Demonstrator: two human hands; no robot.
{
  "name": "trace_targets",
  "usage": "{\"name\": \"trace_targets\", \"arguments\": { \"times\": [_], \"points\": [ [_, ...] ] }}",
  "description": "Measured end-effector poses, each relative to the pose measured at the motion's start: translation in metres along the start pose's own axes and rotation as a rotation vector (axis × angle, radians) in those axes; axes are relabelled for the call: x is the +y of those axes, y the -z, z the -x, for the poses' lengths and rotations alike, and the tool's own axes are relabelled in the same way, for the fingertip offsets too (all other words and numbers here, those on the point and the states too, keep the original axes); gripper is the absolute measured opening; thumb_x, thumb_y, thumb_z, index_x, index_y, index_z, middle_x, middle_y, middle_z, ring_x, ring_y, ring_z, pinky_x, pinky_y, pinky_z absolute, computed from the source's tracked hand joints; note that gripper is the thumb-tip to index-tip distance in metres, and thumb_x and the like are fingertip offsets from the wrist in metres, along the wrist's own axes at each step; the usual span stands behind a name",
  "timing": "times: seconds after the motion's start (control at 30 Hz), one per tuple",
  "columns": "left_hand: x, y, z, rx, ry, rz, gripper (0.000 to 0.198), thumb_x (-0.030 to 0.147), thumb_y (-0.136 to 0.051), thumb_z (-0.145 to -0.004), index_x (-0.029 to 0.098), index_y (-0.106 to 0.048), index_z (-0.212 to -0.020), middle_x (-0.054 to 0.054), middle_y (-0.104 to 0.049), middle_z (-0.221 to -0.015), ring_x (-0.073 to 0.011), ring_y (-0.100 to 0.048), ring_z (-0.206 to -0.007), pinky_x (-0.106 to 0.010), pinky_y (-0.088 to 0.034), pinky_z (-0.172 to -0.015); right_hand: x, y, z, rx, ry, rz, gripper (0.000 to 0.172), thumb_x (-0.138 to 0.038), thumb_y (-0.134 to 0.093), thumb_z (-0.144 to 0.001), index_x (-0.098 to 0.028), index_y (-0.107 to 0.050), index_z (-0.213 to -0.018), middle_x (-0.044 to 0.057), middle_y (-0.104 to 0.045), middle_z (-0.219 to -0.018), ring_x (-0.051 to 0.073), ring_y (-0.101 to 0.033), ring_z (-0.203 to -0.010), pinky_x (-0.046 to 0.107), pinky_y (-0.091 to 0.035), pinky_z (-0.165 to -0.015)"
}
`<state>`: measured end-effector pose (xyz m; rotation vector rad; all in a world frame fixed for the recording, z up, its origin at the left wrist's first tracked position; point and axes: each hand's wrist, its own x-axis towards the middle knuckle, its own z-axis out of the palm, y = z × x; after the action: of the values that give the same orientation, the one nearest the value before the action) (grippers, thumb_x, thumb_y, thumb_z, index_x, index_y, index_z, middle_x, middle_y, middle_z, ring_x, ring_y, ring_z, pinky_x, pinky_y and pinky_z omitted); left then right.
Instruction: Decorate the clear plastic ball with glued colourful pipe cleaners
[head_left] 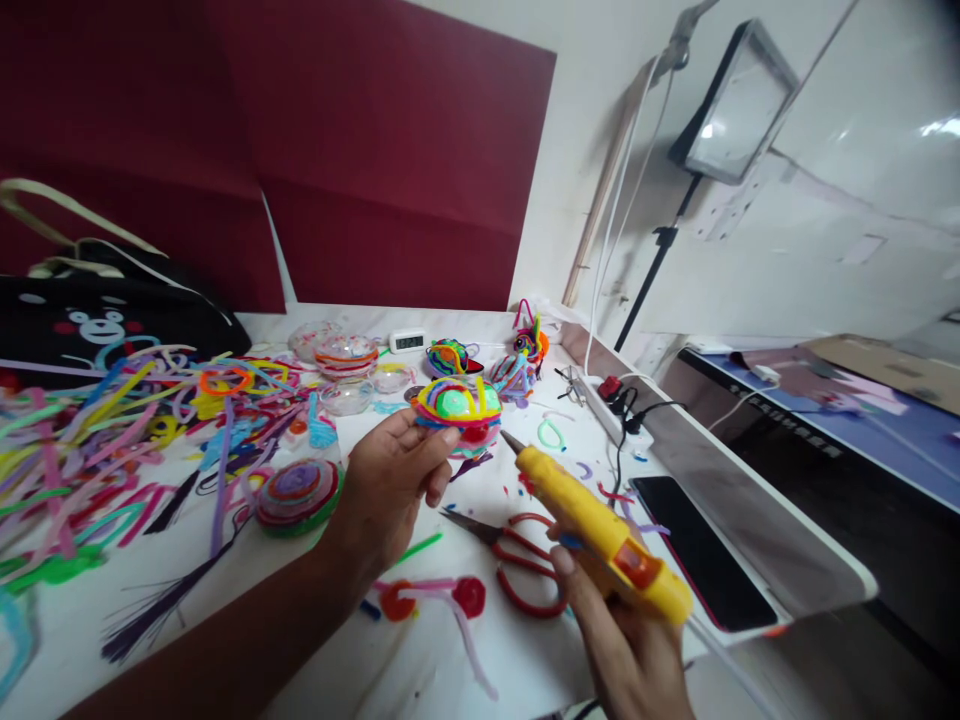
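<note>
My left hand (pixel 397 470) pinches a rounded craft piece (pixel 459 402) covered in coloured pipe cleaners, with green patches ringed in yellow and red. My right hand (pixel 630 640) grips a yellow hot glue gun (pixel 600 525) by its handle. The gun's dark nozzle points at the craft piece, a small gap to its right. Red-handled scissors (pixel 525 570) lie on the table below, between my hands. Close by are a bent pink pipe cleaner (pixel 420 583) and a red coil (pixel 469 597). The fingers under the glue gun are partly hidden.
Loose pipe cleaners (pixel 112 440) pile up at left, near a black bag (pixel 112 310). A coiled dome (pixel 298 492) sits beside my left forearm. At right lie a phone (pixel 705 550) and a power strip (pixel 615 410) with cables. A small digital clock (pixel 409 342) stands at the back.
</note>
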<state>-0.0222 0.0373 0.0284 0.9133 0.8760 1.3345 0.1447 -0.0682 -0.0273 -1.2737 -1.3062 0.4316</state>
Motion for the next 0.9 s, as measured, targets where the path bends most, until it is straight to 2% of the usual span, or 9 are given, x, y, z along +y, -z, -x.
{"name": "trace_targets", "arguments": {
  "times": [0.1,0.2,0.33,0.4,0.5,0.57,0.7,0.8,0.9],
  "points": [
    [0.000,0.000,0.000,0.011,0.000,-0.003,0.029,0.018,-0.081,-0.061,0.019,-0.054,-0.072,0.009,-0.050,-0.053,-0.0020,-0.036,-0.036,-0.015,-0.021,-0.034,0.010,0.016,-0.002,-0.078,-0.147,-0.065,0.022,-0.039,-0.069,-0.086,-0.020,-0.072,-0.098,0.006,-0.071,-0.082,0.021,-0.069,-0.074,0.027,-0.059,-0.062],
    [-0.001,0.001,0.000,0.021,-0.001,-0.010,0.029,0.017,-0.080,-0.061,0.018,-0.055,-0.074,0.010,-0.048,-0.051,-0.0019,-0.035,-0.036,-0.015,-0.021,-0.034,0.016,0.024,-0.003,-0.147,-0.260,-0.218,0.025,-0.041,-0.068,-0.087,-0.018,-0.073,-0.097,0.006,-0.069,-0.076,0.019,-0.066,-0.068,0.029,-0.058,-0.062],
    [-0.002,0.000,0.000,0.020,-0.006,-0.023,0.029,0.017,-0.080,-0.060,0.018,-0.053,-0.072,0.010,-0.048,-0.049,-0.0017,-0.035,-0.035,-0.015,-0.021,-0.034,0.013,0.023,-0.008,-0.185,-0.308,-0.466,0.024,-0.040,-0.067,-0.087,-0.017,-0.073,-0.086,0.009,-0.071,-0.084,0.019,-0.065,-0.074,0.028,-0.054,-0.064],
    [-0.002,0.000,0.000,0.011,-0.007,-0.034,0.029,0.016,-0.080,-0.060,0.017,-0.054,-0.073,0.010,-0.048,-0.049,-0.0015,-0.035,-0.035,-0.015,-0.021,-0.034,0.010,0.024,-0.012,-0.210,-0.314,-0.574,0.024,-0.039,-0.067,-0.088,-0.016,-0.073,-0.083,0.009,-0.070,-0.079,0.018,-0.065,-0.074,0.027,-0.052,-0.065],
    [-0.004,0.001,-0.002,0.020,-0.011,-0.041,0.032,0.017,-0.081,-0.057,0.016,-0.056,-0.077,0.010,-0.050,-0.050,-0.0011,-0.035,-0.035,-0.014,-0.020,-0.032,0.010,0.032,-0.021,-0.253,-0.369,-0.692,0.026,-0.040,-0.067,-0.088,-0.016,-0.072,-0.095,0.007,-0.067,-0.069,0.015,-0.060,-0.065,0.025,-0.047,-0.060],
    [-0.005,0.002,-0.005,0.034,-0.022,-0.052,0.035,0.019,-0.081,-0.055,0.015,-0.056,-0.080,0.011,-0.050,-0.050,-0.0007,-0.034,-0.034,-0.013,-0.020,-0.031,0.014,0.041,-0.025,-0.263,-0.446,-0.712,0.030,-0.042,-0.068,-0.086,-0.014,-0.072,-0.094,0.006,-0.065,-0.065,0.012,-0.055,-0.056,0.022,-0.040,-0.052],
    [-0.005,0.005,-0.010,0.042,-0.056,-0.072,0.035,0.017,-0.079,-0.058,0.013,-0.054,-0.082,0.011,-0.050,-0.053,0.0005,-0.035,-0.034,-0.011,-0.022,-0.031,0.028,0.058,-0.031,-0.288,-0.555,-0.629,0.035,-0.044,-0.074,-0.082,-0.011,-0.067,-0.070,0.004,-0.060,-0.056,0.008,-0.048,-0.048,0.020,-0.030,-0.045],
    [-0.004,0.006,-0.012,0.049,-0.073,-0.058,0.033,0.014,-0.077,-0.059,0.013,-0.052,-0.081,0.012,-0.047,-0.051,0.0008,-0.035,-0.035,-0.010,-0.021,-0.032,0.039,0.063,-0.035,-0.350,-0.635,-0.535,0.039,-0.044,-0.078,-0.078,-0.011,-0.064,-0.062,0.003,-0.059,-0.056,0.007,-0.049,-0.048,0.019,-0.030,-0.045],
    [-0.004,0.006,-0.011,0.057,-0.092,-0.046,0.030,0.013,-0.076,-0.061,0.013,-0.051,-0.077,0.012,-0.047,-0.053,0.0012,-0.035,-0.036,-0.010,-0.022,-0.033,0.046,0.058,-0.039,-0.427,-0.706,-0.466,0.037,-0.043,-0.084,-0.071,-0.010,-0.067,-0.067,0.002,-0.061,-0.059,0.006,-0.051,-0.049,0.018,-0.035,-0.045]
  ]
}}
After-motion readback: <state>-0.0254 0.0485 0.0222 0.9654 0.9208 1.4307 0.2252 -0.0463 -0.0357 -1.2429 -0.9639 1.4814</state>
